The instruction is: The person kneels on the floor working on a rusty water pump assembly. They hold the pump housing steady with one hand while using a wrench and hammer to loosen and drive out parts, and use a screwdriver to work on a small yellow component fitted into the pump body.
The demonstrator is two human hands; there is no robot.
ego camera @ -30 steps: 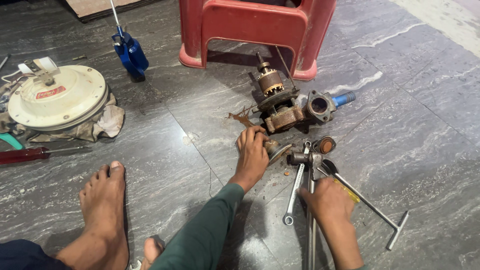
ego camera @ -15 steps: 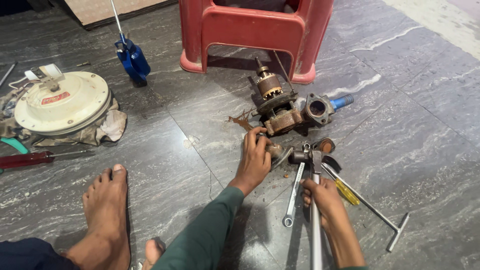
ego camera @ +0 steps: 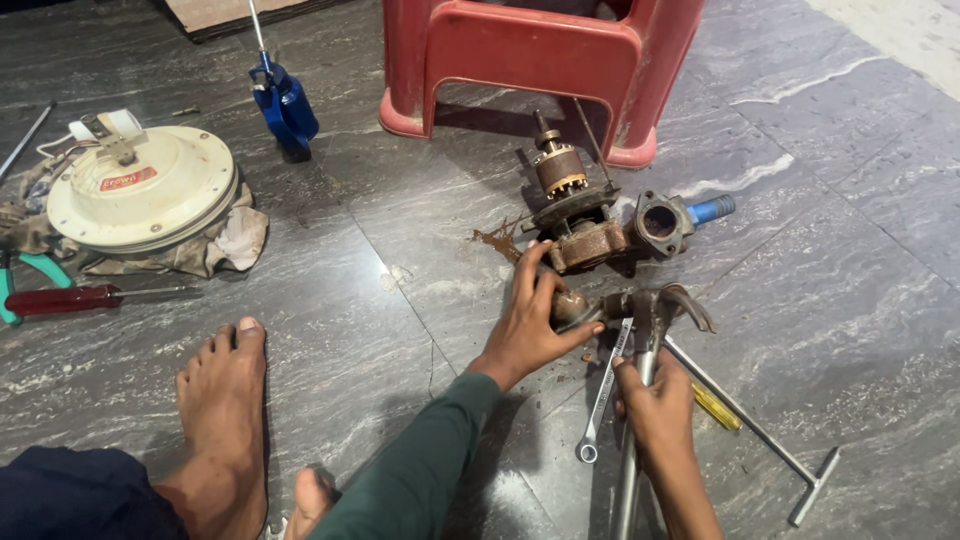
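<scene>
My left hand (ego camera: pixel 530 325) presses down on a small rusty round part (ego camera: pixel 570 305) lying on the grey stone floor. Gripped in my right hand (ego camera: pixel 655 405) is the metal handle of a claw hammer (ego camera: pixel 650 320), whose head rests right beside that part. Just beyond stands a rusty motor rotor with its housing (ego camera: pixel 572 215), and a pump casing with a blue pipe stub (ego camera: pixel 672 222) lies to its right.
A spanner (ego camera: pixel 603 392), a yellow screwdriver (ego camera: pixel 716 405) and a T-handle wrench (ego camera: pixel 765 445) lie by my right hand. A red plastic stool (ego camera: pixel 540 50) stands behind. At left are a cream round cover on rags (ego camera: pixel 140 190), a blue oil can (ego camera: pixel 285 105), a red screwdriver (ego camera: pixel 65 298). My bare foot (ego camera: pixel 225 400).
The hammer head has come down toward the small rusty part beside my left hand. My right hand shifted slightly up along the handle.
</scene>
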